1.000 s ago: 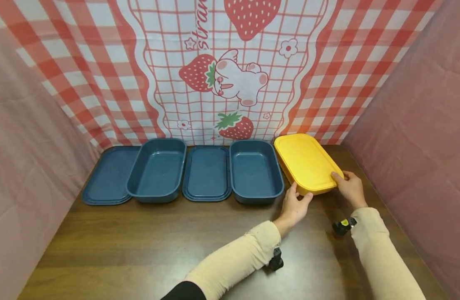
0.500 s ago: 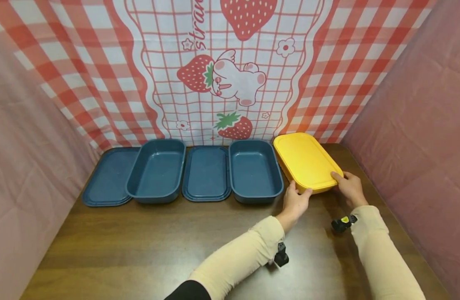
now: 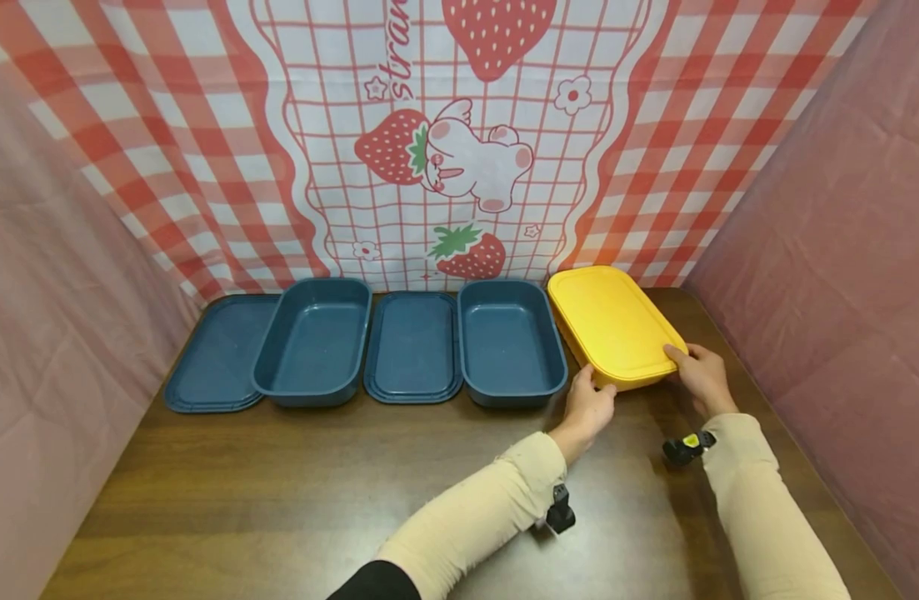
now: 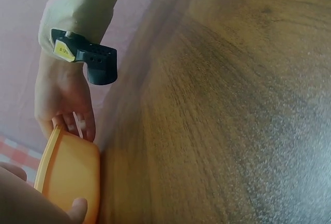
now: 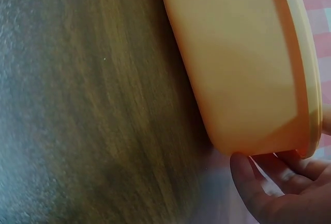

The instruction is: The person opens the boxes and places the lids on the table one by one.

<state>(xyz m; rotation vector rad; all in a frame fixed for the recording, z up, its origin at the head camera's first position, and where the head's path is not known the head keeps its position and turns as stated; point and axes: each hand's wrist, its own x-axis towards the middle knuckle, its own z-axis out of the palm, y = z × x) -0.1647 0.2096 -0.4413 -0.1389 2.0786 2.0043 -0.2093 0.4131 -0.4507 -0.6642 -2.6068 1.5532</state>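
A yellow lidded container [image 3: 616, 325] stands at the back right of the table, its long side slanted. My left hand [image 3: 588, 408] holds its near left corner, with the thumb against the front wall. At the near right corner, my right hand [image 3: 701, 379] grips the container, thumb on top of the lid and fingers down the side. In the left wrist view the left thumb [image 4: 77, 209] lies along the container's wall. The right wrist view shows right-hand fingers [image 5: 248, 177] at the wall and under the rim.
Left of the yellow container stand a blue open container [image 3: 510, 337], a blue lid [image 3: 414, 346], a larger blue open container [image 3: 314, 337] and a larger blue lid [image 3: 222, 350]. A checked curtain [image 3: 466, 167] hangs behind the wooden table [image 3: 317, 492].
The left thumb has slid slightly down and left along the front of the yellow container. The right hand and the container stay almost in place.
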